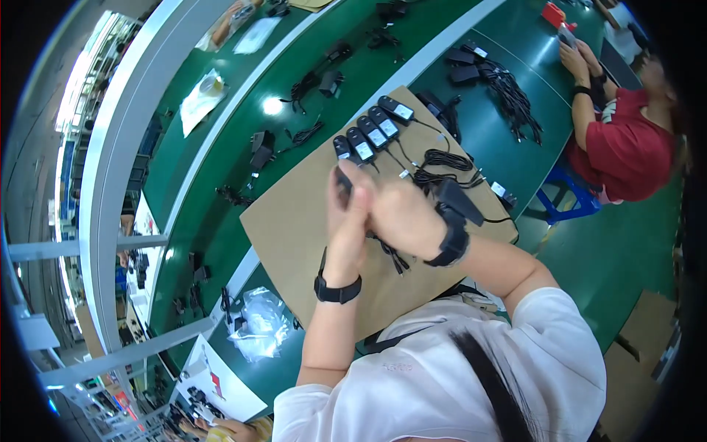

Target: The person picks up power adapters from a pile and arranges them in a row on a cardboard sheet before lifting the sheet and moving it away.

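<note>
Head view: dark block (343, 183) in the left hand (349, 225)

Over brown cardboard (287, 239), the left hand curls around the block (an adapter, I think). Beyond lies a row of labelled adapters (361, 146). The right hand (406, 215), close beside the left, is too blurred to tell whether it pinches anything. Farther right lie coiled cables (448, 159). Best, I judge: firm left grip, gentle right fingers, cables kept from snagging.

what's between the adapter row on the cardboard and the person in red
Black adapters and bundled cables on the green table, in the head view.
</note>
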A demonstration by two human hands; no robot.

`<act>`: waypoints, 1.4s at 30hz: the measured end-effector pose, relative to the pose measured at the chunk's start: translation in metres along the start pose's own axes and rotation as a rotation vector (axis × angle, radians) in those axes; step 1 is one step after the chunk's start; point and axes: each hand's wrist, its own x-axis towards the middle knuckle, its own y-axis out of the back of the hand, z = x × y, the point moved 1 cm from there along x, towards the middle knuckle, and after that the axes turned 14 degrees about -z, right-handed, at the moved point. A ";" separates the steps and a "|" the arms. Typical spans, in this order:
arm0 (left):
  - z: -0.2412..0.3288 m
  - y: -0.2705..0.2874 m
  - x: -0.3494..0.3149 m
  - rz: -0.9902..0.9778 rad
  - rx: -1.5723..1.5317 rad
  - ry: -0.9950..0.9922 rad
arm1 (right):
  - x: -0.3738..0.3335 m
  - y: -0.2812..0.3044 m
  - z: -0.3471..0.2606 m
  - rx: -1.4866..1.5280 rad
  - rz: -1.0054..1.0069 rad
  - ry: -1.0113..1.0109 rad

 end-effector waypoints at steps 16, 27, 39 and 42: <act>-0.021 0.122 0.034 0.385 -0.852 0.253 | 0.052 0.026 0.292 -0.380 0.044 -0.367; -0.063 0.116 0.092 0.469 0.498 0.218 | 0.009 0.118 0.142 0.227 0.481 -0.287; -0.046 0.096 0.073 0.505 1.095 0.039 | -0.016 0.169 0.019 0.698 0.518 0.184; -0.024 0.082 0.035 0.424 0.809 0.096 | 0.000 0.136 0.003 0.691 0.216 0.098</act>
